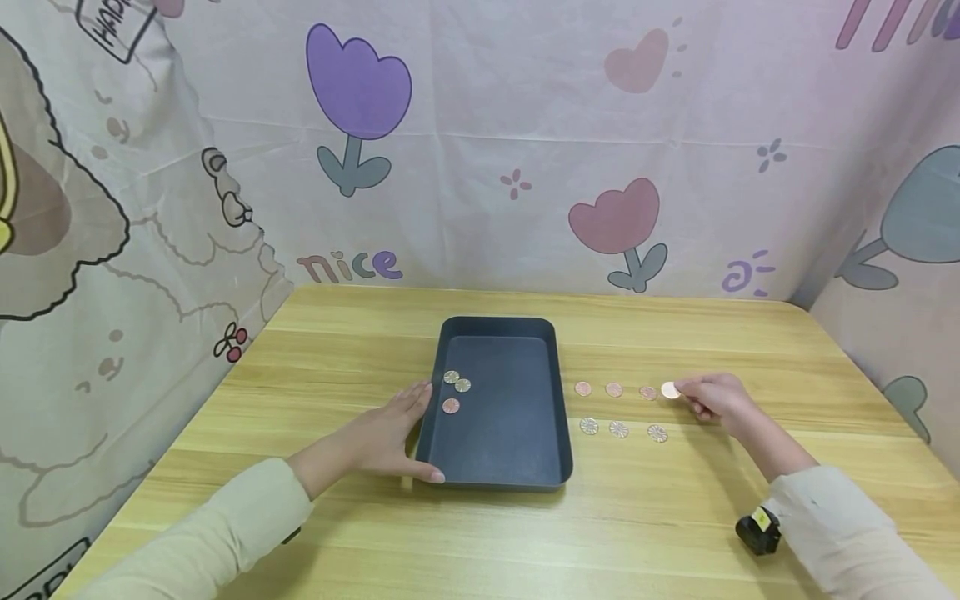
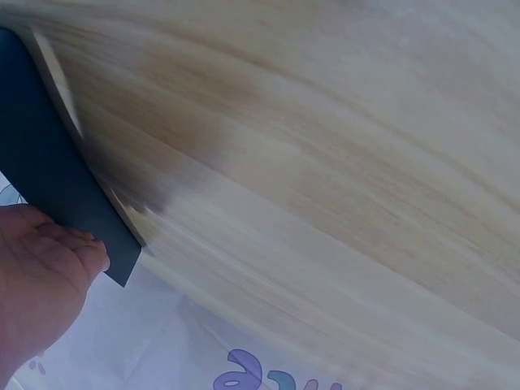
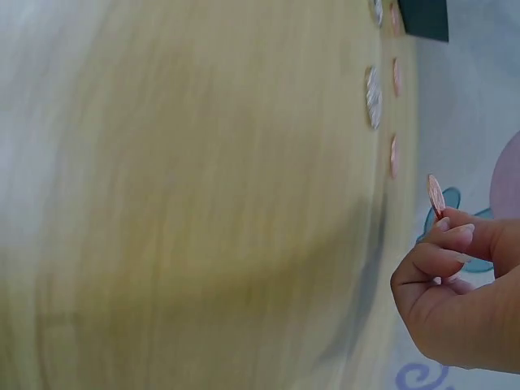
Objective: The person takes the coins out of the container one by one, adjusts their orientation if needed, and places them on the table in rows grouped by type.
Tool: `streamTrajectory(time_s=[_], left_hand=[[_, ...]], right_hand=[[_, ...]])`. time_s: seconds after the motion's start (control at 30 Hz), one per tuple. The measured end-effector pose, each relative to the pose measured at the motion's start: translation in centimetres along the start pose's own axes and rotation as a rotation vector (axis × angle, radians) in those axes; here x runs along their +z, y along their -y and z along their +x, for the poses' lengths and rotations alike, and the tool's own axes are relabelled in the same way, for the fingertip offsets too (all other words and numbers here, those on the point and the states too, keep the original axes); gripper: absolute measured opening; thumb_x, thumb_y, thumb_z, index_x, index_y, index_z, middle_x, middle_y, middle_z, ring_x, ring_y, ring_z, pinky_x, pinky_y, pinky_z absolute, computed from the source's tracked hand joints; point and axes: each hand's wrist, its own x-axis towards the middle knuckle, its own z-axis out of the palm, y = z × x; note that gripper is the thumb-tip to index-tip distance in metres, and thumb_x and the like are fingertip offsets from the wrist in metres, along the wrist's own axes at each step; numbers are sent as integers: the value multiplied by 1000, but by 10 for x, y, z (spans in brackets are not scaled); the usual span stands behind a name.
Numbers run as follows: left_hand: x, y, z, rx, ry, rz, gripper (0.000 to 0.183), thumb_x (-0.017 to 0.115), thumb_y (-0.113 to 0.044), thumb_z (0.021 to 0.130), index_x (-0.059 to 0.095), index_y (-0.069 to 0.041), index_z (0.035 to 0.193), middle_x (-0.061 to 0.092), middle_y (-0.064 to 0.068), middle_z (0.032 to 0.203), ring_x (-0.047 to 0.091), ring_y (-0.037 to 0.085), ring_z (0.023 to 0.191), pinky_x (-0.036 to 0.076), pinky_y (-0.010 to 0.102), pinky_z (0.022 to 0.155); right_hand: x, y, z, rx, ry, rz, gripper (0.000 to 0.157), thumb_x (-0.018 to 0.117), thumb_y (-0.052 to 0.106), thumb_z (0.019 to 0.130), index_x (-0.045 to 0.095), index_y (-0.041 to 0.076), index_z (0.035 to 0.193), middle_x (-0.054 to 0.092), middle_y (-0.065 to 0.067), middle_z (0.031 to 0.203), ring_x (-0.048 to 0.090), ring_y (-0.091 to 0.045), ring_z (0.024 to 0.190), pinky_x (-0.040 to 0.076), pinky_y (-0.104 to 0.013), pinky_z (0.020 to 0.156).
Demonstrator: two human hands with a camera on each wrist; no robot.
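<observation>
A dark grey rectangular tray (image 1: 510,417) stands on the table. My left hand (image 1: 386,433) rests against its left side, thumb at the near corner and fingers along the wall; the left wrist view shows the fingers (image 2: 85,252) on the tray's outer side. My right hand (image 1: 716,396) pinches a copper coin (image 3: 436,195) between thumb and forefinger, above the table right of the tray. Inside the tray lie two gold-coloured coins (image 1: 462,385) and a copper coin (image 1: 451,406). Beside the tray are a row of three copper coins (image 1: 614,389) and a nearer row of three silver coins (image 1: 618,429).
The wood-grain table (image 1: 360,333) runs back to a printed cloth (image 1: 480,217) hung behind it and along both sides. A small black device with a yellow label (image 1: 759,531) sits by the right sleeve. The tray's raised walls surround its flat floor.
</observation>
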Motion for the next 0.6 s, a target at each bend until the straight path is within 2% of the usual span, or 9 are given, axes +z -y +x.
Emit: streamTrajectory(time_s=[0.13,0.2,0.43,0.6], left_hand=[[0,0,0,5,1,2,123,61,-77,63,14,0,148,11,15,156,13,33,144,29,50,111],[0,0,0,6,1,2,123,61,-77,64,14,0,148,11,15,156,13,33,144,29,50,111],[0,0,-1,4,4,-4,123,61,-76,64,13,1,147,11,16,156,13,33,144,29,51,111],[-1,-1,0,4,5,-9,122,62,-75,65,13,1,147,11,16,156,13,33,144,29,51,111]], right_hand=[[-5,-7,2,35,-34,-15,20,53,15,92,60,8,74,48,7,57,42,-2,51,39,-15,47],[-7,-10,5,53,-57,-27,23,54,15,91,60,10,70,48,7,57,42,-2,51,38,-16,47],[-8,-16,10,92,-125,-101,23,57,18,89,61,9,68,47,7,55,39,-5,50,34,-20,46],[-7,-14,10,94,-144,-165,23,56,18,89,61,8,69,45,7,50,37,-6,48,34,-20,46]])
